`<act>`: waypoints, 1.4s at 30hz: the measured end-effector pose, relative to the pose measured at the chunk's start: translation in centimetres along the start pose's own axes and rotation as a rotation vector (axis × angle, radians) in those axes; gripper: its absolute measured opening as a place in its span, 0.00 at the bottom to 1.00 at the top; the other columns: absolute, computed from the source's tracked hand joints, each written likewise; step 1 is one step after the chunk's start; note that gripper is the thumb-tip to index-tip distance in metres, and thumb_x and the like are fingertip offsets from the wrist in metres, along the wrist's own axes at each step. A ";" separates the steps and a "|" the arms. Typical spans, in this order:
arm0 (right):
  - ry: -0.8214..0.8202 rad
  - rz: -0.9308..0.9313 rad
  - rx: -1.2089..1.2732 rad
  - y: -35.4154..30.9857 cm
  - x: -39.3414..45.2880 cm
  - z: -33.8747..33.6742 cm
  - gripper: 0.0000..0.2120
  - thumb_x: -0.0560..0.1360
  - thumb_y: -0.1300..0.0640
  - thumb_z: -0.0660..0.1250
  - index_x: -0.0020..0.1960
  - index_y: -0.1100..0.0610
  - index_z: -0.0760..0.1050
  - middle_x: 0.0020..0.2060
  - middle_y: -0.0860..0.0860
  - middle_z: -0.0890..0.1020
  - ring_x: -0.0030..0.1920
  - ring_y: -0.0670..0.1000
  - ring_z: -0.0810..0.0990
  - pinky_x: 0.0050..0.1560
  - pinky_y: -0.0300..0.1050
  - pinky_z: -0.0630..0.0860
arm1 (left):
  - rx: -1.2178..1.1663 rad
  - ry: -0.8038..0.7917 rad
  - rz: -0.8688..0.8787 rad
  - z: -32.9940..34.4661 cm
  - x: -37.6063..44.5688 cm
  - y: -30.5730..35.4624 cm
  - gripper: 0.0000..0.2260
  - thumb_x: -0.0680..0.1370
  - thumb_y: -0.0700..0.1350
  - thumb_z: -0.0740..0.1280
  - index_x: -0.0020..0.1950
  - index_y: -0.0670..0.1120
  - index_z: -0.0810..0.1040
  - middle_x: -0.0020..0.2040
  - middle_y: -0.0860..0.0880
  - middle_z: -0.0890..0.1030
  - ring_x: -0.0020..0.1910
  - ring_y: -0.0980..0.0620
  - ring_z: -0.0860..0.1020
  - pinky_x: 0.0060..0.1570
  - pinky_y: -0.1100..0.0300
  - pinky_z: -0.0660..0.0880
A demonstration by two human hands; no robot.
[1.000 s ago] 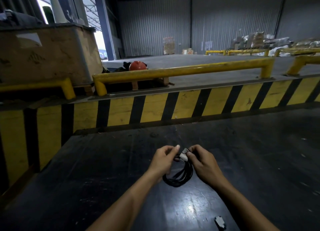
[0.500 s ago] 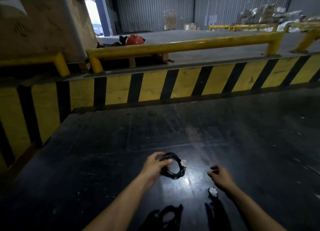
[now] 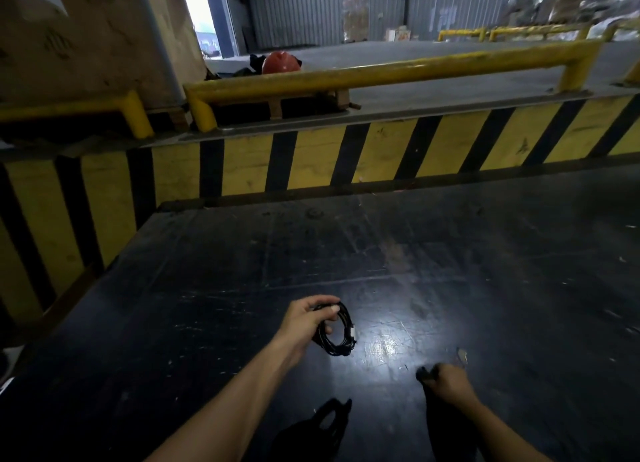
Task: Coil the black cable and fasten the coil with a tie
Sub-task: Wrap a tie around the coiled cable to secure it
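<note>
- Left hand (image 3: pixel 304 318), lower centre of the frame, curled around a small coil of thin black cable (image 3: pixel 335 333); thumb tip (image 3: pixel 333 308) pressed over the top strands, other fingers wrapped through the loop from behind.
- Coil held just above the dark, scuffed, glossy work surface (image 3: pixel 242 288), hanging down and to the right of the palm, loops bunched together.
- Small pale connector or tie piece (image 3: pixel 353 333) on the right edge of the coil; too small to tell which.
- Right hand (image 3: pixel 448 380), lower right of the frame, well apart from the coil, fingers folded inward and knuckles up; fingertips down at the surface, contents of the grip hidden, so cannot tell whether anything is pinched.
- Small pale scrap (image 3: pixel 461 355) lying on the surface just above and to the right of that hand, not clearly touched.
- Yellow-and-black striped barrier (image 3: pixel 311 160) across the middle of the frame, behind the surface.
- Yellow tubular guard rail (image 3: pixel 381 74) above it in the upper half.
- Red-orange hard hat (image 3: pixel 280 62) in the upper centre, beyond the rail.
</note>
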State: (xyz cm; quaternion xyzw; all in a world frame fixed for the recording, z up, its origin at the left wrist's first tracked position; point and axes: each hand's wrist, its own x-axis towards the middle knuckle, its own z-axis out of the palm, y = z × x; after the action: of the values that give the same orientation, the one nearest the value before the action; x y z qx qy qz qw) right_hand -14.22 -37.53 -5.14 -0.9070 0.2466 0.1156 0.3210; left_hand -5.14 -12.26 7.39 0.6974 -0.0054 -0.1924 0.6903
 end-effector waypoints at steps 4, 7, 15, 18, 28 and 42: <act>-0.063 -0.068 0.464 -4.5 -0.9 -2.8 0.10 0.72 0.56 0.71 0.33 0.57 0.78 0.29 0.54 0.83 0.24 0.46 0.75 0.35 0.43 0.73 | 0.111 -0.003 0.025 -0.1 0.4 0.7 0.06 0.73 0.38 0.71 0.44 0.48 0.84 0.40 0.49 0.83 0.39 0.53 0.77 0.33 0.65 0.73; -0.022 -0.208 0.792 -9.3 -2.3 -6.9 0.08 0.71 0.66 0.70 0.48 0.58 0.75 0.32 0.56 0.84 0.25 0.49 0.77 0.32 0.45 0.77 | 0.227 -0.075 0.042 0.1 0.5 2.0 0.04 0.71 0.44 0.74 0.45 0.48 0.85 0.40 0.52 0.83 0.37 0.57 0.77 0.34 0.66 0.72; 0.142 -0.573 0.764 -17.3 -6.1 -12.5 0.08 0.72 0.61 0.70 0.51 0.59 0.75 0.34 0.55 0.82 0.29 0.44 0.78 0.29 0.37 0.75 | 0.263 -0.289 0.217 2.5 -0.2 8.0 0.08 0.73 0.47 0.72 0.49 0.46 0.84 0.45 0.46 0.82 0.43 0.49 0.77 0.40 0.61 0.75; 0.218 -0.631 0.666 -17.9 -6.2 -13.2 0.08 0.72 0.59 0.71 0.50 0.57 0.78 0.36 0.54 0.82 0.31 0.45 0.80 0.30 0.36 0.76 | 0.239 -0.294 0.270 2.8 -0.5 9.3 0.06 0.74 0.41 0.71 0.49 0.43 0.84 0.46 0.41 0.83 0.45 0.46 0.79 0.45 0.55 0.75; 0.398 -0.987 0.011 -17.5 -7.3 -16.1 0.07 0.73 0.55 0.70 0.50 0.52 0.81 0.50 0.47 0.79 0.44 0.43 0.79 0.42 0.35 0.78 | 0.309 -0.405 0.250 2.1 -1.1 11.8 0.06 0.76 0.45 0.69 0.40 0.45 0.81 0.35 0.49 0.78 0.31 0.55 0.73 0.32 0.64 0.70; 0.339 -0.708 0.719 -19.6 -7.2 -17.6 0.04 0.78 0.62 0.59 0.47 0.59 0.72 0.37 0.56 0.82 0.33 0.49 0.83 0.38 0.46 0.81 | 0.281 -0.433 0.175 0.9 -1.1 14.6 0.15 0.73 0.32 0.68 0.57 0.42 0.74 0.42 0.47 0.79 0.35 0.55 0.75 0.31 0.64 0.70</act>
State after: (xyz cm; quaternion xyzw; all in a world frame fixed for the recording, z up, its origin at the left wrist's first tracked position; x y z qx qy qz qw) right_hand -9.26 -32.92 21.28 -0.7734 -0.0019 -0.2398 0.5868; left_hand -2.68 -13.51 21.80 0.7258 -0.2401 -0.2740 0.5835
